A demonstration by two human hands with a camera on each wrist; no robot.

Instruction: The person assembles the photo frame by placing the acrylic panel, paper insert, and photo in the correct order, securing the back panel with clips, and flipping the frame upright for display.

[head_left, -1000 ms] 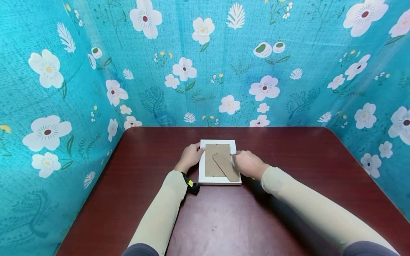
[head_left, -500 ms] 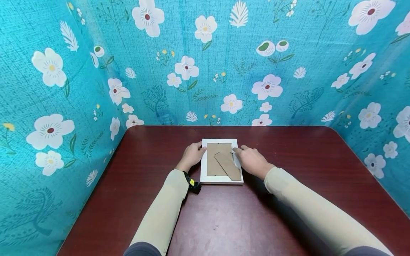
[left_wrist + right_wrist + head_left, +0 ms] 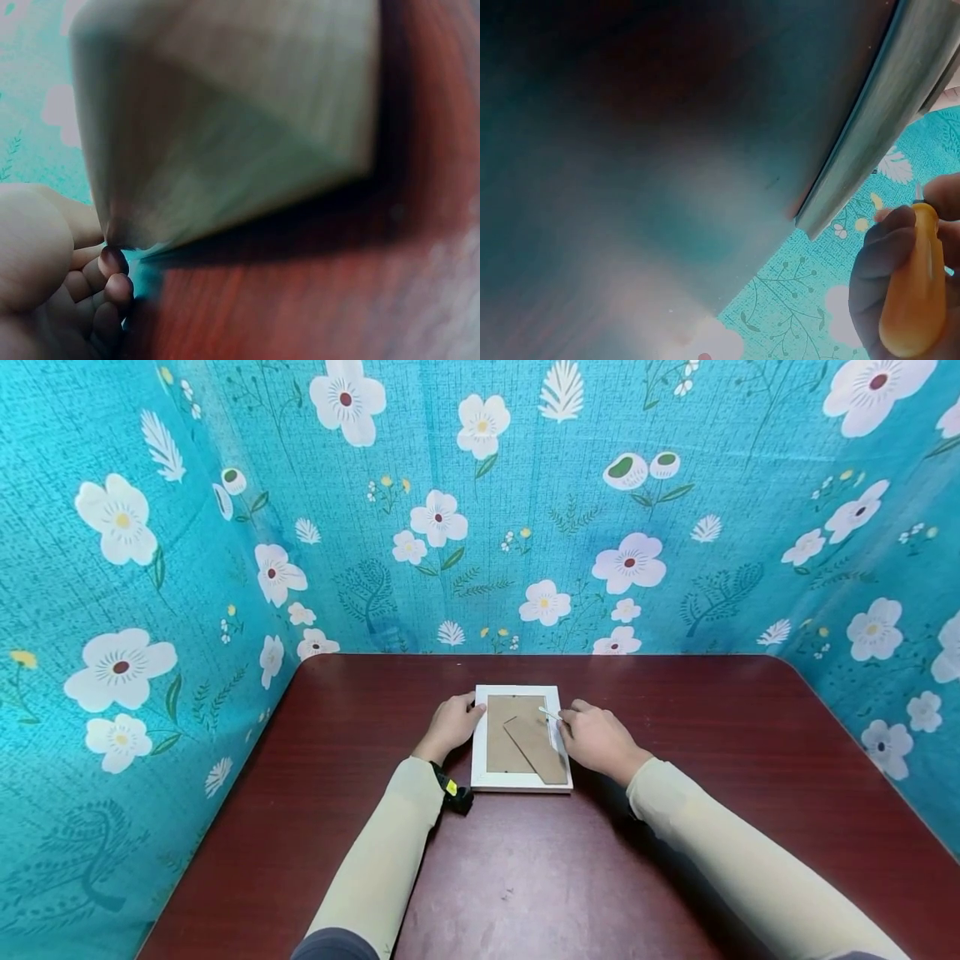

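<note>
A white picture frame [image 3: 480, 752] lies face down, its brown backing board [image 3: 501, 750] and slanting easel leg [image 3: 546, 758] uppermost. My left hand [image 3: 452, 724] grips the frame's left side, thumb on the border; the left wrist view shows the frame [image 3: 255, 150] close up and blurred. At the opposite side, my right hand [image 3: 600, 739] holds a screwdriver [image 3: 915, 300] by its yellow-orange handle. Its pale metal shaft [image 3: 550, 713] reaches over the right border, tip above the backing's upper right part. Whether the tip touches anything, I cannot tell. Small dark tabs sit along the backing's edges.
The frame rests on a dark red-brown table [image 3: 360, 710] with rounded far corners. Blue flowered cloth [image 3: 480, 568] hangs behind and at both sides. A black strap with a yellow patch [image 3: 452, 787] is on the left wrist.
My right hand has drawn slightly back to the right from the frame's edge, and the screwdriver's shaft now shows over the border. The left hand keeps its place on the frame.
</note>
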